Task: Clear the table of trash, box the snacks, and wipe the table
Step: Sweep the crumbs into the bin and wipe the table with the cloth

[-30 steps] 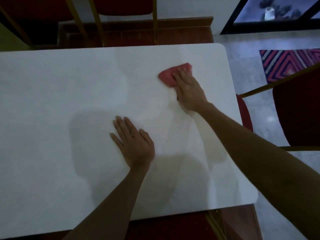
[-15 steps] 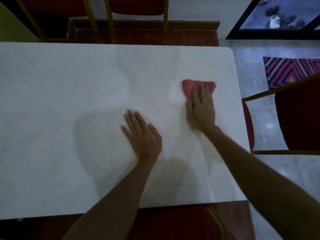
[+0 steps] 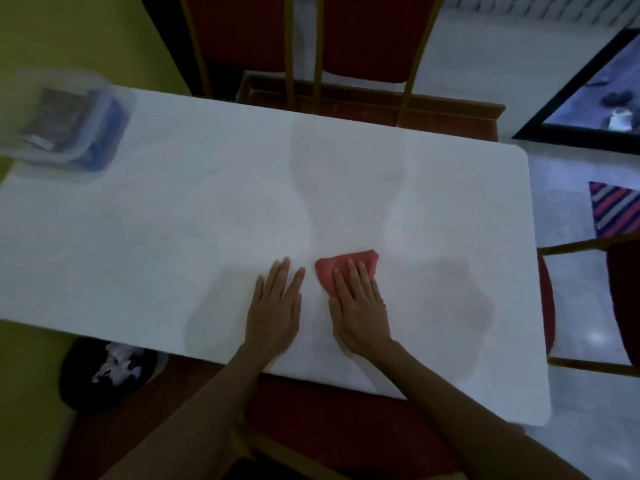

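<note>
A pink cloth [image 3: 341, 268] lies on the white table [image 3: 173, 237] near its front edge. My right hand [image 3: 360, 306] presses flat on the cloth with straight fingers and covers its near part. Just to the left, my left hand [image 3: 277, 306] rests flat on the bare tabletop, fingers straight, a small gap from the cloth. A clear plastic box [image 3: 65, 123] with a lid holds packaged snacks at the table's far left corner, blurred.
Red chairs with gold frames stand behind the table [image 3: 363, 39], at its right end [image 3: 620, 303] and under its front edge [image 3: 346, 427]. A dark bin [image 3: 104, 372] with crumpled trash sits on the floor at the front left. A striped rug [image 3: 613, 209] lies at right.
My right hand has slid the cloth from the far right part of the table towards the front middle, beside my left hand. The view has swung left, so the box and bin now show.
</note>
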Motion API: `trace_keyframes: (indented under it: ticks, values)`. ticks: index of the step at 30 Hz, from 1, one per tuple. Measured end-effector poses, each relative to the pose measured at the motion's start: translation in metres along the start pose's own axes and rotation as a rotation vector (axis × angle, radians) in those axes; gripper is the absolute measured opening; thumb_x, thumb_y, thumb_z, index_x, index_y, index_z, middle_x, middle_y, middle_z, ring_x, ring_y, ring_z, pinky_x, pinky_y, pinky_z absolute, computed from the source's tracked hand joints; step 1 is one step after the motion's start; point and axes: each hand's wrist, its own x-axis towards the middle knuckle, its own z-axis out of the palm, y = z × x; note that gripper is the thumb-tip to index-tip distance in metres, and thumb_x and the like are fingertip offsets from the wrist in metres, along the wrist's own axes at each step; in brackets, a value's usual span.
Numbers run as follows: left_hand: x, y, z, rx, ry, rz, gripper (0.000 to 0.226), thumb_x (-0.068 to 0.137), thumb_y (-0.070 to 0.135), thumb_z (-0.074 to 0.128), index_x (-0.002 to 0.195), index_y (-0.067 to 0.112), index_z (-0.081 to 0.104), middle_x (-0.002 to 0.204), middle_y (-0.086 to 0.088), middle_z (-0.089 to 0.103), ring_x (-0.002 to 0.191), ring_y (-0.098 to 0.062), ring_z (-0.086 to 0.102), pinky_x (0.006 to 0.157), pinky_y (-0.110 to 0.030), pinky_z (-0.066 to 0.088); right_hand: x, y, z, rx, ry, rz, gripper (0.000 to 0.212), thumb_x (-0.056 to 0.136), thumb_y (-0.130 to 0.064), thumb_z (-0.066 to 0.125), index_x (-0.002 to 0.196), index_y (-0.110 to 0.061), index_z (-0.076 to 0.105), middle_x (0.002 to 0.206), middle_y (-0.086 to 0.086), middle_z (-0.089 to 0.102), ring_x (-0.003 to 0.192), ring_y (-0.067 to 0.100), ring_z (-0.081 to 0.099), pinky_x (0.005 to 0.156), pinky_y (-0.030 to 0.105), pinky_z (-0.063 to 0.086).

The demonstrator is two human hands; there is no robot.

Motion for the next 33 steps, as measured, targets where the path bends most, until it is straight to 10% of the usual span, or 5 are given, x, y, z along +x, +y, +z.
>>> trace_keyframes:
  ticks: [14,17,23,28,33]
  values:
    - [-0.101,-0.106,-0.042,-0.105,0.017,-0.462,0.056,0.102,0.037,0.024,0.154,0.019,0.032,0.162,-0.013,0.023,0.15,-0.031,0.019,0.118,-0.053,0.02,0.028,-0.163,0.043,-0.062,-0.278,-0.444,0.067,0.089,-0.029,0.067,0.147,-0.003,0.044,0.153,0.024,0.04,0.143,0.044,0.036,0.108,0.061,0.04]
    - [-0.11,-0.127,-0.052,-0.142,0.034,-0.469,0.058,0.098,0.032,0.028,0.151,0.01,0.038,0.159,-0.015,0.03,0.147,-0.033,0.026,0.115,-0.055,0.023,0.031,-0.19,0.048,-0.001,-0.318,-0.532,0.075,0.095,-0.053,0.043,0.149,-0.001,0.039,0.156,0.023,0.037,0.146,0.04,0.032,0.117,0.055,0.031]
    - [-0.092,-0.137,-0.094,-0.66,0.221,-0.629,0.038,0.102,0.022,0.04,0.136,0.02,0.058,0.137,-0.005,0.061,0.129,-0.023,0.055,0.111,-0.029,0.037,0.037,-0.245,0.034,0.516,-0.315,-0.334,0.062,0.099,-0.042,0.038,0.14,0.003,0.051,0.143,0.016,0.055,0.132,0.024,0.052,0.114,0.005,0.019]
    - [-0.066,-0.142,-0.119,-0.713,0.079,-0.729,0.041,0.101,0.023,0.047,0.14,0.013,0.052,0.138,-0.009,0.059,0.126,-0.025,0.055,0.107,-0.031,0.04,0.047,-0.268,0.027,0.444,-0.136,-0.19,0.049,0.089,-0.045,0.035,0.099,-0.013,0.071,0.096,0.001,0.069,0.087,0.01,0.055,0.085,0.021,0.045]
    - [-0.07,-0.149,-0.116,-0.642,-0.227,-0.777,0.033,0.086,0.037,0.064,0.107,0.011,0.063,0.108,-0.011,0.067,0.104,-0.03,0.063,0.082,-0.029,0.047,0.045,-0.236,0.038,0.261,-0.109,0.038,0.034,0.083,-0.02,0.043,0.107,-0.018,0.067,0.103,0.003,0.07,0.097,0.028,0.062,0.082,0.038,0.052]
